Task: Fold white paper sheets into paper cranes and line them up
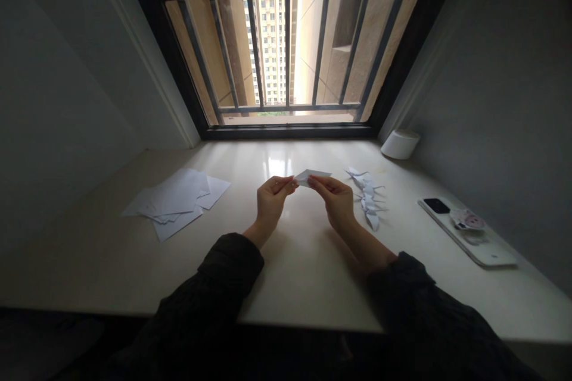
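A small folded white paper (pixel 311 176) is held above the pale window-sill table (pixel 295 262), between both hands. My left hand (pixel 271 197) pinches its left end with closed fingers. My right hand (pixel 336 196) pinches its right side, fingers also closed on it. Both forearms wear dark sleeves and come in from the bottom of the view.
A loose pile of white paper sheets (pixel 176 200) lies at the left. Several folded paper cranes (pixel 367 197) sit just right of my right hand. A white phone (pixel 469 231) lies face down at the right, a white round container (pixel 400 143) in the far right corner. A barred window (pixel 290 53) is behind.
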A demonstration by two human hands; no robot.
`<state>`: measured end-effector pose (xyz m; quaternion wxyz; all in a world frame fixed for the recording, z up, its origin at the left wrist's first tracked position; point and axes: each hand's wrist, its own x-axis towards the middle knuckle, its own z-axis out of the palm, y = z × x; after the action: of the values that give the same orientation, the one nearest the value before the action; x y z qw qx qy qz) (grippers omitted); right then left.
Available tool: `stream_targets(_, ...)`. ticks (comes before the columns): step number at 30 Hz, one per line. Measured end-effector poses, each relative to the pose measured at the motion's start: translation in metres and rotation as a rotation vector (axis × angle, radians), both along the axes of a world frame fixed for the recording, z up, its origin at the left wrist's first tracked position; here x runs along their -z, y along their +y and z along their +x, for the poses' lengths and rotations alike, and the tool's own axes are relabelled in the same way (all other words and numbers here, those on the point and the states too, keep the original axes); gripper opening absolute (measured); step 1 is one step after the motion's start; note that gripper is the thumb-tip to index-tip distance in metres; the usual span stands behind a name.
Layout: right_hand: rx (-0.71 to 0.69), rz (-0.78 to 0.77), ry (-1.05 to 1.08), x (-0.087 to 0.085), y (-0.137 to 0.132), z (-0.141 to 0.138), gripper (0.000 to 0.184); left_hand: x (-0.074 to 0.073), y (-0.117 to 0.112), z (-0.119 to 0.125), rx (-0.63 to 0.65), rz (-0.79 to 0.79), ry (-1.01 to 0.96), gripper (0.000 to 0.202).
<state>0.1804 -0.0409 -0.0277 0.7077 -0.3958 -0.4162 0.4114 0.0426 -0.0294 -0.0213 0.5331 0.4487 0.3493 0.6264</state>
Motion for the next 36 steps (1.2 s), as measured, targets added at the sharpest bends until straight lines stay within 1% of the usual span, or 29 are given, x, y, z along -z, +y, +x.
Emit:
stream_targets(6, 0.004, -0.008, 0.014, -0.0013, 0.0009, -0.0007, 0.021, -0.0019, -0.0015, 0.0003, 0.003, -0.001, -0.001, 0.022)
stream_targets(11, 0.006, -0.026, 0.018, -0.0021, 0.0013, 0.0001, 0.023, -0.0018, -0.0023, 0.0004, -0.012, 0.027, -0.005, 0.020)
stream_targets(17, -0.015, -0.062, 0.047, 0.0008, 0.0029, 0.0001, 0.024, 0.0000, -0.0023, 0.0021, -0.050, 0.036, 0.011, 0.021)
stream_targets(20, -0.025, -0.065, 0.073, 0.0024, 0.0036, -0.0010, 0.023, 0.0007, -0.0018, 0.0029, -0.063, 0.044, 0.011, 0.021)
stream_targets(24, -0.013, -0.056, 0.056, 0.0030, 0.0037, -0.0019, 0.025, 0.0013, -0.0008, 0.0021, -0.071, 0.054, 0.025, 0.022)
stream_targets(27, -0.010, -0.033, 0.066, 0.0043, 0.0041, -0.0014, 0.023, 0.0013, -0.0006, 0.0007, -0.059, 0.066, 0.054, 0.027)
stream_targets(32, -0.026, -0.007, 0.074, 0.0078, 0.0054, -0.0004, 0.017, 0.0013, -0.0021, 0.0006, -0.034, 0.081, 0.060, 0.043)
stream_targets(36, -0.011, 0.010, 0.043, 0.0052, 0.0047, 0.0002, 0.016, -0.0009, -0.0036, -0.0006, -0.021, 0.051, 0.060, 0.049)
